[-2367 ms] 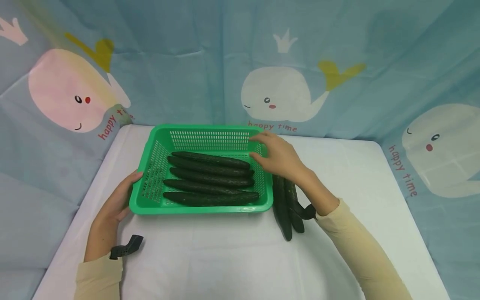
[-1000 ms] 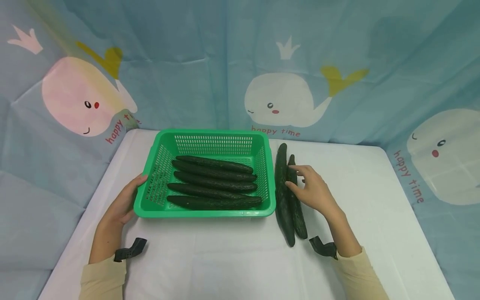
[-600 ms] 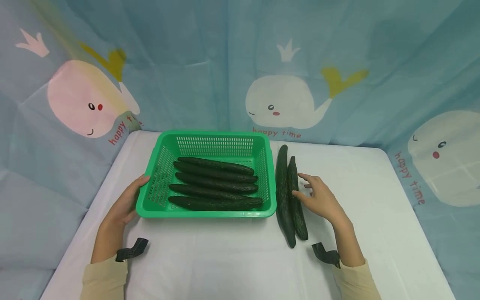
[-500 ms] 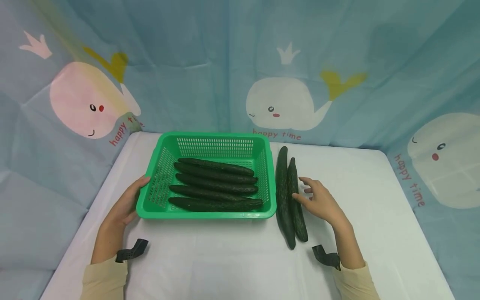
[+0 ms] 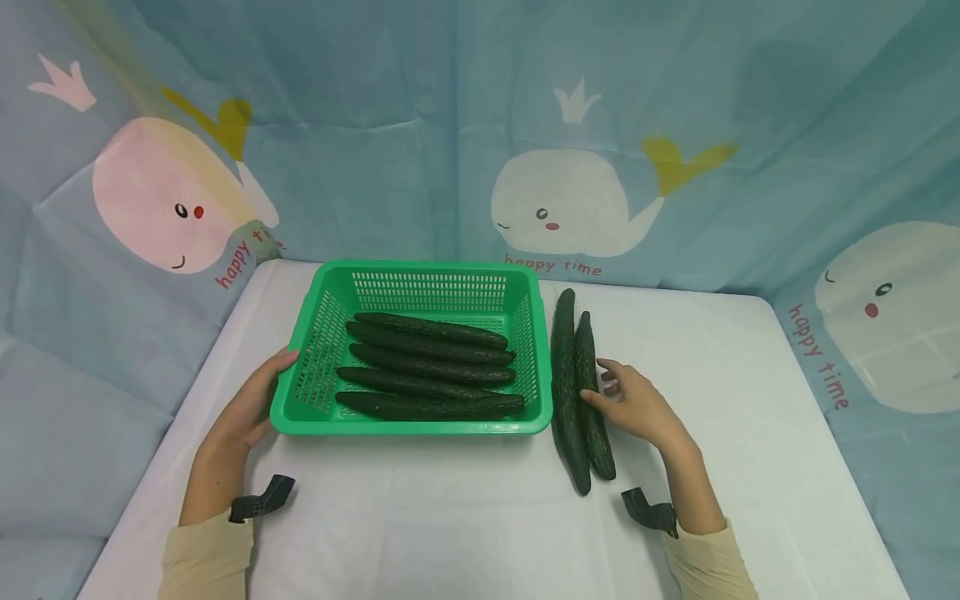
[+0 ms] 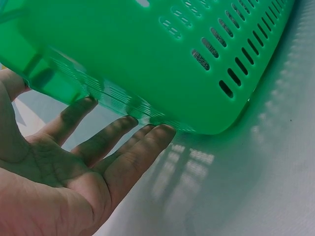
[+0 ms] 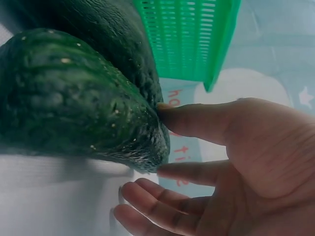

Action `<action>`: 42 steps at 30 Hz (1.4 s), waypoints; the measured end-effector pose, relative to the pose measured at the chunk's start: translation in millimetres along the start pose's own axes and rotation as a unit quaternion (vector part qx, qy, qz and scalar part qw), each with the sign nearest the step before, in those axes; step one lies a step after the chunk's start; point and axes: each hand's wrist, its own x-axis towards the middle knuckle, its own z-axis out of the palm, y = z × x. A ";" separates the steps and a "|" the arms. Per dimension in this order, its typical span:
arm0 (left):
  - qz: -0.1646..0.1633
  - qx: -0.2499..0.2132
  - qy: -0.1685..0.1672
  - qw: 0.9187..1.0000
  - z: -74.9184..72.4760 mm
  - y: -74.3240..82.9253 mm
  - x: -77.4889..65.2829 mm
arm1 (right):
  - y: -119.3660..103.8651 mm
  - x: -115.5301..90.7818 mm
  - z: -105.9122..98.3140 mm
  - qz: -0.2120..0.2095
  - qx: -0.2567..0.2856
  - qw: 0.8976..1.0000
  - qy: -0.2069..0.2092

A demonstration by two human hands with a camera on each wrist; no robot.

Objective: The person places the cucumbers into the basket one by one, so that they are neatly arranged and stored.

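Rightmost cucumber (image 5: 597,440) is pinched by the right hand (image 5: 636,407); the left hand (image 5: 251,404), fingers extended, touches the basket (image 5: 412,428).

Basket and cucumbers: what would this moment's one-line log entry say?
left hand: touching basket | right hand: pinching outer loose cucumber | five cucumbers: inside basket | inner loose cucumber: beside basket

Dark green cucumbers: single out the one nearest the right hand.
The shorter dark green cucumber outside the green plastic basket; the right hand straddles it with thumb and index finger. The others lie farther left.
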 end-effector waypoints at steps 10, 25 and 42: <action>0.003 -0.001 -0.004 1.000 0.1 1.3 0.4 | -0.9 1.0 4.5 0.022 -0.003 1.000 -0.007; 0.005 -0.001 0.002 1.000 0.0 -0.7 -0.7 | 0.2 -1.1 4.6 0.046 0.017 0.998 -0.032; -0.001 0.002 0.005 1.000 0.8 0.6 -0.4 | 4.8 -2.7 1.9 0.082 0.124 0.988 -0.044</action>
